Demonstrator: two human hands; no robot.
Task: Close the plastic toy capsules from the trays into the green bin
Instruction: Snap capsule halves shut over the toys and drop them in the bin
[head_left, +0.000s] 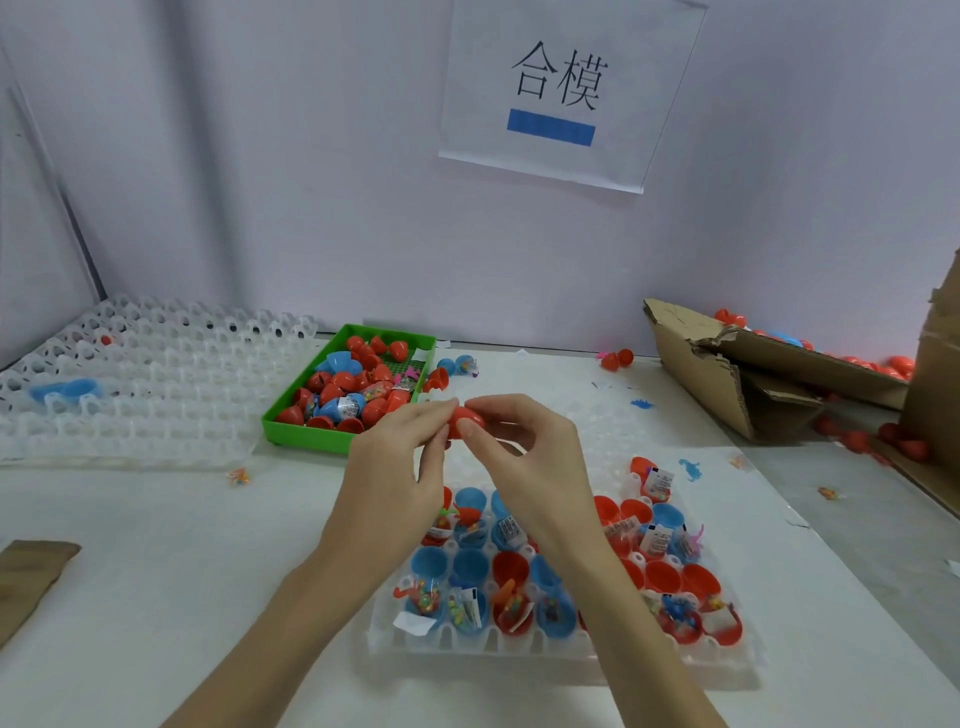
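A white table (156, 571) stands against a pale wall bearing a paper sign (566, 93). Above a clear tray (519, 652) of open capsules, the left hand (395, 467) and right hand (524, 452) pinch a red capsule (464, 420), its long axis roughly level, left to right. A green bin (311, 435) lies just beyond.

A pale lilac wall (311, 182) is running behind the white table (130, 571), meeting a side panel (31, 234) at the left corner. A clear-sleeved paper sign (561, 93) with two black characters and a blue bar is hanging on the wall, and soft, even light is falling over everything. A torn cardboard box (753, 374) is lying at the right.
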